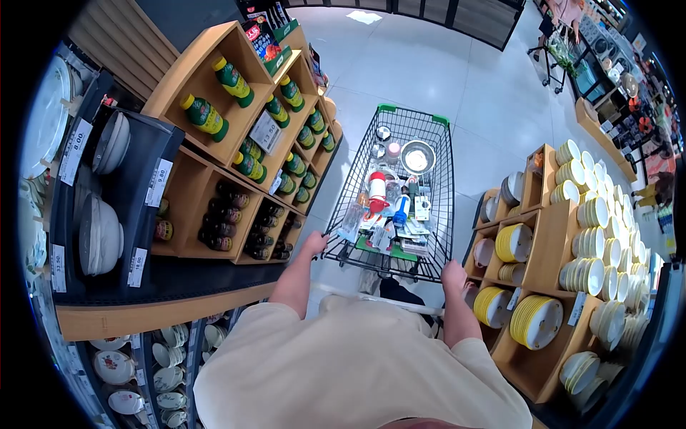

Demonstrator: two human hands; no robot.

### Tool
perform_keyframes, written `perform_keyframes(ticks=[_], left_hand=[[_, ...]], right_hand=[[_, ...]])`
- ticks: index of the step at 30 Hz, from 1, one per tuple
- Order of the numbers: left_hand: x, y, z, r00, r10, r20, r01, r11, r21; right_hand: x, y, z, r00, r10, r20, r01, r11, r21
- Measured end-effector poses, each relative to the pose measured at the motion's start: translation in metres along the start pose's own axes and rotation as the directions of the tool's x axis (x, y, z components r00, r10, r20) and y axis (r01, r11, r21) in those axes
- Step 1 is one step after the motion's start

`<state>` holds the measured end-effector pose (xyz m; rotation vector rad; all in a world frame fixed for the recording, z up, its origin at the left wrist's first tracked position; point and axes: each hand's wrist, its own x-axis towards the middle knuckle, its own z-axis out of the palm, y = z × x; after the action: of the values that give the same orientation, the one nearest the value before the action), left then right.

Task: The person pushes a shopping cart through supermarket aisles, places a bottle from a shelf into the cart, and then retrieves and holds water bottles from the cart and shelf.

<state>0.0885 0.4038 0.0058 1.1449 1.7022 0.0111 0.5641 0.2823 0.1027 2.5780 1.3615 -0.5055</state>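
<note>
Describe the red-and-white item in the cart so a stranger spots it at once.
Find the green-cornered wire shopping cart ahead of the person. Inside, look below and left of the round silvery dish. The red-and-white item's vivid red parts distinguish it from the slim blue item on its right.

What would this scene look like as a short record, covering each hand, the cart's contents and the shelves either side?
Left hand: at the near left corner of the shopping cart; grip unclear
Right hand: at its near right corner; grip unclear
In cart: red-and-white item, blue item, round dish-like item, others
Left shelves: green bottles, dark jars
Right shelves: stacked bowls, yellow-edged plates
</note>
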Motion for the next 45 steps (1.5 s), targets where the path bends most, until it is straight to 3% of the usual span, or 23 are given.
perform_keyframes(ticks=[9,28,36,38,45], left_hand=[[-0.006,0.015,0.003,0.999,0.053,0.006,-0.053,0.999,-0.007],[0.003,0.041,0.003,1.0,0.011,0.004,-0.011,0.999,-0.05],[0.025,0.032,0.004,0.983,0.181,0.011,-0.18,0.983,-0.046],[0.029,0.034,0.005,0.995,0.097,0.029,-0.092,0.986,-0.142],[0.019,0.067,-0.002,1.0,0.024,0.002,-0.023,0.993,-0.112]], right_hand=[[-0.003,0.014,0.0,0.999,0.015,0.045,-0.016,1.0,0.019],[0.036,0.014,-0.005,0.998,0.01,0.058,-0.008,1.0,-0.019],[0.059,0.007,-0.017,0.995,0.029,0.094,-0.03,0.999,0.01],[0.063,0.007,-0.019,0.997,0.026,0.07,-0.028,0.999,0.027],[0.086,0.0,-0.017,0.996,0.04,0.083,-0.046,0.997,0.065]])
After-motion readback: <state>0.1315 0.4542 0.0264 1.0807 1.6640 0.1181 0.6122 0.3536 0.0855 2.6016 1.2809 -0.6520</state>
